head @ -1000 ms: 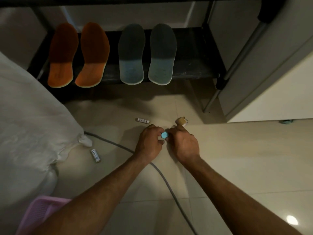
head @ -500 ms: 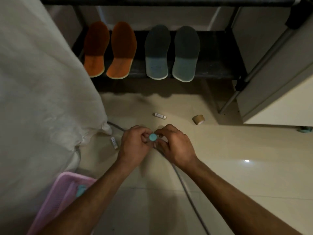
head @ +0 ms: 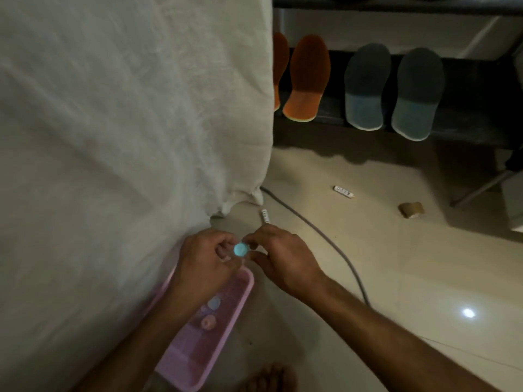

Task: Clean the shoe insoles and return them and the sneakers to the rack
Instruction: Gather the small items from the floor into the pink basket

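- The left hand [head: 202,260] and right hand [head: 278,257] meet above the tiled floor [head: 396,264], both pinching a small round turquoise cap [head: 240,249] between their fingertips.
- Two orange foam insoles [head: 307,77] and two grey-blue foam insoles [head: 393,89] lean side by side on the dark lower shelf of the shoe rack [head: 475,108].
- A pink plastic tray [head: 203,343] sits under the left forearm, beside a white cloth sack [head: 127,123].
- A grey cable [head: 325,236] runs across the floor.
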